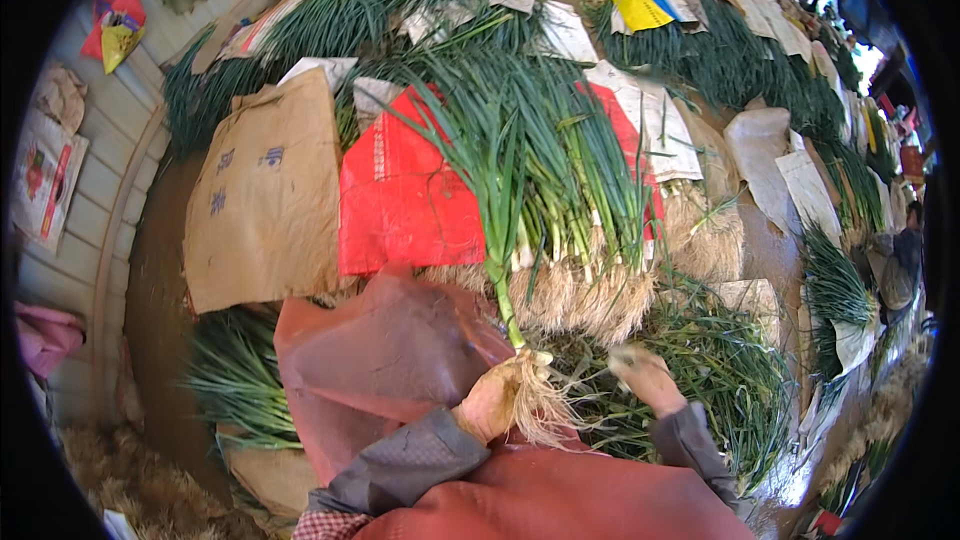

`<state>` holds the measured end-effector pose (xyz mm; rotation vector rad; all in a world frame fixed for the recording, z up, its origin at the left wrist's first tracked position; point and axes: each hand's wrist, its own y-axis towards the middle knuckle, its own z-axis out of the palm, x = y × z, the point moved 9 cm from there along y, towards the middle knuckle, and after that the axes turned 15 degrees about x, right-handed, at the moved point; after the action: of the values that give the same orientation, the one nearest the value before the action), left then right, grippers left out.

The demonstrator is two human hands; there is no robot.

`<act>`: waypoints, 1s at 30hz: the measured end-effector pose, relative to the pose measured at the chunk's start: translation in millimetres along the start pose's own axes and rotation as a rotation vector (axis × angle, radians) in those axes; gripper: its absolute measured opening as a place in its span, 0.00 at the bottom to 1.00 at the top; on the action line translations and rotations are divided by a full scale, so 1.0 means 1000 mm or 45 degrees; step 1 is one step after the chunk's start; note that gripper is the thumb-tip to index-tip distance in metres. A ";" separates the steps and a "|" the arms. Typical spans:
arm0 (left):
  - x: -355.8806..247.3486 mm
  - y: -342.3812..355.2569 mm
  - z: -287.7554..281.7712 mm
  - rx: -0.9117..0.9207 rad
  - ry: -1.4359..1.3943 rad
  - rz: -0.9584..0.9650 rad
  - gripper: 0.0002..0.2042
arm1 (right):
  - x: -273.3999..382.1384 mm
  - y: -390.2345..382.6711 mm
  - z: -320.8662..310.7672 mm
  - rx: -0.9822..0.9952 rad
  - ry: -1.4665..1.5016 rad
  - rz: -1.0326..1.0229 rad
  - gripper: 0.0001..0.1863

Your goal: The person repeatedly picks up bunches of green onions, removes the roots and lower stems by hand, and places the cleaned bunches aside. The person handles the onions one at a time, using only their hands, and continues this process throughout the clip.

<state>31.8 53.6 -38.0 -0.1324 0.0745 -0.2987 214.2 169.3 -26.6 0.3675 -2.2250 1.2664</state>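
Fingers of your left hand [487, 406] are curled around the base of a long green onion [509, 314], holding it just above your red apron [520, 495]. Its pale roots [540, 402] hang beside those fingers on the right, while the stem leans up and slightly left toward the far side, its leaves spreading in front of a red sack [405, 202]. Your right hand [650, 380] is near the roots, to their right, with its fingers pointing left; they are blurred, so you cannot tell how wide they are or whether they grip anything.

Just beyond your hands, a row of onions [600, 302] lies with the roots toward you and the green tops pointing away, partly over the red sack. Left of that sack is a brown sack [270, 190] on the floor [160, 230]. To the right of your right hand you have a heap of loose green leaves [725, 380]. Near left, more green tops [240, 380] lie beside your apron. On the far side, further onion bundles [330, 28] spread across, and a yellow bag [642, 0] rests on those at the far right.
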 end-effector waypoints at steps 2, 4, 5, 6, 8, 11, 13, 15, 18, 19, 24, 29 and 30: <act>0.006 0.002 -0.004 -0.068 0.044 -0.045 0.10 | 0.061 0.027 0.019 0.040 0.812 -0.366 0.32; 0.014 0.002 -0.003 -0.060 0.068 -0.097 0.09 | 0.115 0.065 0.050 0.435 0.832 -0.618 0.32; 0.017 0.003 0.000 -0.041 0.057 -0.110 0.09 | 0.125 0.085 0.066 0.468 0.808 -0.712 0.24; 0.017 0.002 0.001 -0.026 0.047 -0.106 0.09 | 0.141 0.083 0.067 0.472 0.364 -0.678 0.19; 0.014 -0.004 -0.004 -0.087 0.112 -0.095 0.08 | 0.164 0.076 0.062 0.227 -0.315 -0.917 0.16; 0.014 0.000 -0.002 -0.070 0.044 -0.065 0.08 | 0.147 0.064 0.063 -0.124 -0.602 -1.201 0.19; 0.011 0.001 -0.001 -0.013 0.017 -0.034 0.09 | 0.143 0.049 0.055 0.166 -0.232 -0.751 0.21; 0.012 0.000 -0.008 -0.220 0.291 -0.064 0.11 | 0.120 0.035 0.029 0.215 0.670 -0.351 0.21; 0.018 0.005 -0.008 -0.244 0.600 -0.129 0.13 | 0.144 0.045 -0.020 -0.166 0.381 -0.394 0.19; 0.018 0.004 -0.002 -0.248 0.718 -0.147 0.13 | 0.159 0.049 -0.022 -0.245 0.159 -0.437 0.17; 0.012 0.003 0.007 -0.261 1.133 -0.103 0.11 | 0.177 0.067 -0.010 -0.404 -0.365 -0.765 0.25; 0.010 0.004 0.005 -0.218 0.931 -0.002 0.11 | 0.157 0.067 -0.016 -0.517 -0.333 -0.764 0.18; 0.009 0.005 0.002 -0.186 0.926 -0.010 0.11 | 0.158 0.060 -0.016 -0.674 -0.340 -0.869 0.18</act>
<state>42.1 55.5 -36.7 -0.1637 0.8176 -0.3378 61.7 219.4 30.0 1.0104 -2.2362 0.2716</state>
